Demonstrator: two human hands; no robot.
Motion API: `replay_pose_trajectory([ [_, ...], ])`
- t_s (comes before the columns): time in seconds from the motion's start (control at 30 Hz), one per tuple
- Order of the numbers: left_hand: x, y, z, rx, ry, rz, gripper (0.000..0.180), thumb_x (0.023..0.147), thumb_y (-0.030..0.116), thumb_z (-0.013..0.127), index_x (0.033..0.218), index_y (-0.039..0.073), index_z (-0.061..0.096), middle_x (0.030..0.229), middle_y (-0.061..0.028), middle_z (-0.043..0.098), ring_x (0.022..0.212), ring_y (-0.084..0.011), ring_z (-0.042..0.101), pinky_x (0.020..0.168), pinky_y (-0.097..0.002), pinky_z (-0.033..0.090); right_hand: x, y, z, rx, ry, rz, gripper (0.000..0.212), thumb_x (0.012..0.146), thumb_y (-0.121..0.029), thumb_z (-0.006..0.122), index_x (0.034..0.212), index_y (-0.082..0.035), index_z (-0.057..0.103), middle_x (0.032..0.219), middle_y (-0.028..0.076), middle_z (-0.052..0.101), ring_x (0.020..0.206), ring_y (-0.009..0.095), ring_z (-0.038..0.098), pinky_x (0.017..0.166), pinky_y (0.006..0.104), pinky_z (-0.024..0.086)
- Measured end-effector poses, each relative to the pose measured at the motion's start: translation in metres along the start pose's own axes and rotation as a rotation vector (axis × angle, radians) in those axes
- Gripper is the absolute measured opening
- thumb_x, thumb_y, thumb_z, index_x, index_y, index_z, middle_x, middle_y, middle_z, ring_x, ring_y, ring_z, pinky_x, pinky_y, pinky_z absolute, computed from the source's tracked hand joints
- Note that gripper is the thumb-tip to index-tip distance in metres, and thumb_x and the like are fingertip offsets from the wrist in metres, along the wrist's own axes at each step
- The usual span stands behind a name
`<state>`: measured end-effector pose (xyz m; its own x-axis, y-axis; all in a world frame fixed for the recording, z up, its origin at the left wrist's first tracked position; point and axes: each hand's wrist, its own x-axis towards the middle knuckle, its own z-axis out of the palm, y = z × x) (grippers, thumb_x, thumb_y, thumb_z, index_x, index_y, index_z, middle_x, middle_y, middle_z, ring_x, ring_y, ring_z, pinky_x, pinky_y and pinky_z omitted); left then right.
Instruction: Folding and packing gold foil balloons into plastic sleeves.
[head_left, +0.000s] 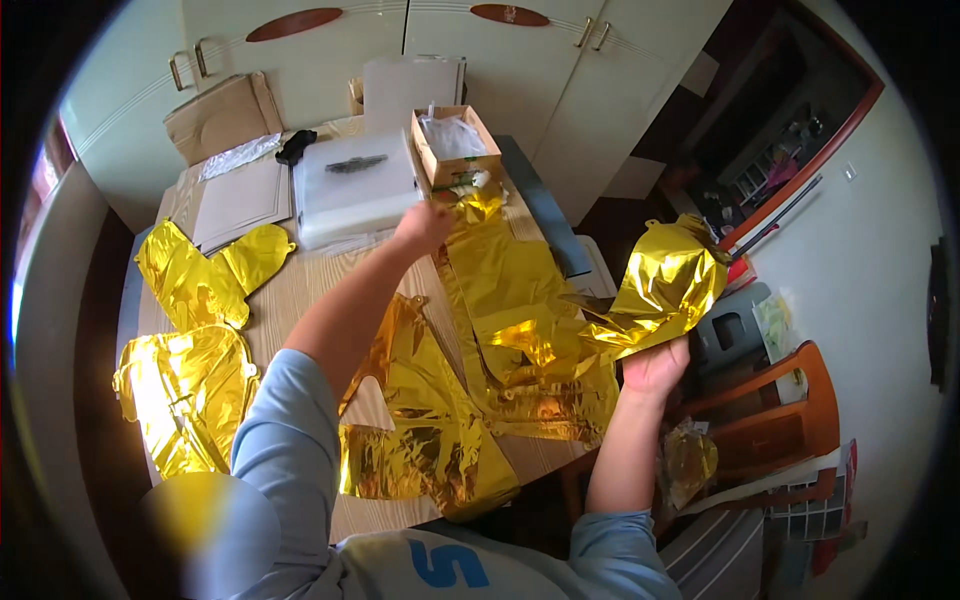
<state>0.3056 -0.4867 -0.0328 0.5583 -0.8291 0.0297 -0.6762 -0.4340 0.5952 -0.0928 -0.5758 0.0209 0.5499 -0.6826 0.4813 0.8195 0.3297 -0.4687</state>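
On the right, my right hand [655, 368] is closed on the lower edge of a crumpled gold foil balloon [675, 280], raised off the table's right side. My left hand [426, 228] reaches to the far part of the table, its fingers curled beside the far end of a flat gold foil balloon [505, 275]. What those fingers hold, if anything, is hidden. Nearer my body lies another flat gold foil balloon [425, 440]. At the table's left are a Y-shaped gold foil balloon [200, 275] and a shiny folded one [190, 395].
A clear plastic case [350, 205] and an open cardboard box [487, 165] with a plastic bag stand at the back of the wooden table [275, 325]. Cardboard pieces [225, 115] lean at the back left. An orange-brown chair [780, 425] stands at the right.
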Motion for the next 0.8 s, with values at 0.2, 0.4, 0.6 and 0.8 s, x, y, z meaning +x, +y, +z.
replay_pose_trajectory([
  [0.2, -0.059, 0.062, -0.011, 0.110, 0.328, 0.074, 0.057, 0.096, 0.052, 0.055, 0.136, 0.011, 0.054, 0.141, -0.0135, 0.054, 0.134, -0.0338, 0.048, 0.113, -0.0497, 0.034, -0.005, -0.008, 0.023, -0.196, -0.003, -0.128, 0.048, 0.105, -0.026, 0.044, 0.148, -0.003, 0.045, 0.150, 0.013, 0.050, 0.136, 0.031, 0.048, 0.115, 0.0509, 0.036],
  [0.4, -0.156, 0.091, 0.050, 0.569, -0.112, 0.429, 0.099, 0.089, 0.078, 0.047, 0.159, 0.010, 0.027, 0.166, -0.0197, 0.019, 0.153, -0.0389, 0.016, 0.125, -0.0531, 0.011, -0.026, -0.005, 0.063, -0.604, 0.086, -0.406, 0.049, 0.105, -0.025, 0.048, 0.148, -0.003, 0.044, 0.148, 0.014, 0.051, 0.134, 0.031, 0.050, 0.113, 0.0500, 0.039],
  [0.6, -0.169, 0.064, 0.044, 0.448, -0.252, 0.442, 0.108, 0.085, 0.084, 0.045, 0.161, 0.010, 0.023, 0.167, -0.0188, 0.017, 0.155, -0.0382, 0.012, 0.125, -0.0542, 0.009, -0.064, -0.059, 0.106, -0.807, 0.888, -0.897, 0.052, 0.100, -0.034, 0.052, 0.139, 0.000, 0.050, 0.135, 0.018, 0.057, 0.121, 0.032, 0.057, 0.104, 0.0463, 0.046],
  [0.8, -0.188, 0.060, 0.048, 0.393, -0.169, 0.447, 0.106, 0.086, 0.082, 0.046, 0.160, 0.010, 0.024, 0.167, -0.0193, 0.018, 0.155, -0.0382, 0.013, 0.125, -0.0540, 0.010, -0.032, -0.104, 0.094, -0.949, 0.676, -0.673, 0.043, 0.100, -0.032, 0.055, 0.130, -0.001, 0.054, 0.124, 0.014, 0.059, 0.111, 0.027, 0.058, 0.096, 0.0422, 0.047],
])
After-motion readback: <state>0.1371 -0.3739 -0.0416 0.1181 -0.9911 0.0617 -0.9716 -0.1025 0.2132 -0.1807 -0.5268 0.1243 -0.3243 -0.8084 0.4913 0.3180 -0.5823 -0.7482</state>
